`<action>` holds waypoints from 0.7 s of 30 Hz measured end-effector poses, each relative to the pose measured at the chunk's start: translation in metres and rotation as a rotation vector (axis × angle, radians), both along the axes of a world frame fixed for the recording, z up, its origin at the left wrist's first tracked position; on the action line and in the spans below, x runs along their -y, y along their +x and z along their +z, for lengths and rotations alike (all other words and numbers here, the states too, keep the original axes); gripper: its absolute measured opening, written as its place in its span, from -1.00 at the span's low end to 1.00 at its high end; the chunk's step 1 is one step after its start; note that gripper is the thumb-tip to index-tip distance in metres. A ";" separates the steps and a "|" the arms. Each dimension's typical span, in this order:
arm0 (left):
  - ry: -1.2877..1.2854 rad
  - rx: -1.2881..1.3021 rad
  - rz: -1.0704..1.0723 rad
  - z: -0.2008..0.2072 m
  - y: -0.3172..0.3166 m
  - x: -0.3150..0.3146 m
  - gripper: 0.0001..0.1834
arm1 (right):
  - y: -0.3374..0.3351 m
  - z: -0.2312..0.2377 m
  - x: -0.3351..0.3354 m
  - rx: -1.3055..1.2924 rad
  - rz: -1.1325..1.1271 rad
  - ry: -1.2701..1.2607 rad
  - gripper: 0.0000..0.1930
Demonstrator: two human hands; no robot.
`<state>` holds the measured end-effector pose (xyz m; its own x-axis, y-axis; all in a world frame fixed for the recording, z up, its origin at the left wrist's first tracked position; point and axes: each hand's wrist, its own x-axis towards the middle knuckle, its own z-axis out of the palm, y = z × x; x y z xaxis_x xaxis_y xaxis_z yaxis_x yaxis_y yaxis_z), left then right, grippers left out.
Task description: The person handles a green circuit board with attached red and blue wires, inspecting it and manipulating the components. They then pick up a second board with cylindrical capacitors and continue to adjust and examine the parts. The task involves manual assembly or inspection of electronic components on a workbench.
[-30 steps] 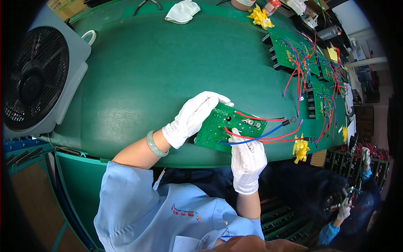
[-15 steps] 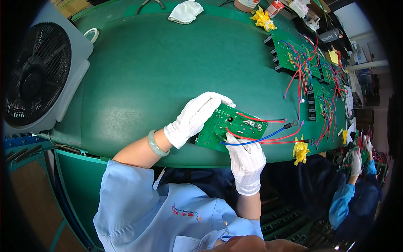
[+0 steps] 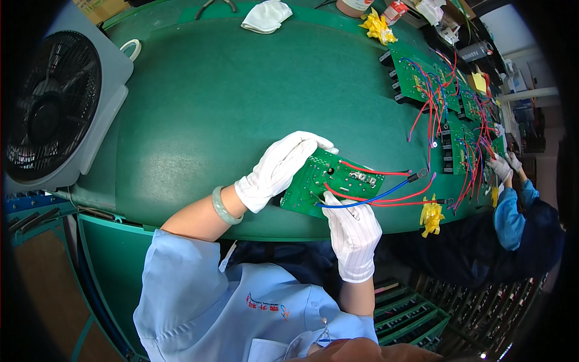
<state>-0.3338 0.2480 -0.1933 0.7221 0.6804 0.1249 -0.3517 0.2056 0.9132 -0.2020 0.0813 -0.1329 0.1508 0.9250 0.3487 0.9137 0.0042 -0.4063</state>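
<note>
A green circuit board (image 3: 306, 188) rests at a tilt near the front edge of the green table, solder side up. Red wires (image 3: 395, 203) and a blue wire (image 3: 381, 198) with a ring terminal run off it to the right. In a white glove, my left hand (image 3: 278, 172) grips the board's left and far edge, its fingers together. My right hand (image 3: 354, 241), also gloved, is closed in a pinch at the board's near side, by the foot of the blue wire. Whatever its fingertips hold is too small to make out.
More wired boards (image 3: 416, 78) lie at the right. Yellow tape bundles (image 3: 431, 216) sit at the front edge and far side. A grey fan (image 3: 66, 108) stands at left, a white cloth (image 3: 266, 16) at the back. A co-worker's gloved hand (image 3: 500, 168) is at the right-hand boards.
The co-worker at right has leaned in and brought both hands up to the boards on the table. My hands stay almost still, and the blue wire has shifted slightly.
</note>
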 end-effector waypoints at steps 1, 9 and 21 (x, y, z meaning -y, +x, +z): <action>-0.002 0.002 0.000 0.000 0.000 0.000 -0.66 | 0.001 -0.002 -0.001 0.022 -0.013 0.039 -0.56; -0.032 0.005 -0.017 0.000 -0.001 0.001 -0.65 | 0.001 0.002 -0.006 -0.015 0.049 0.049 -0.59; -0.027 -0.005 -0.030 0.002 -0.004 0.001 -0.61 | 0.010 -0.002 0.008 -0.030 -0.054 0.070 -0.65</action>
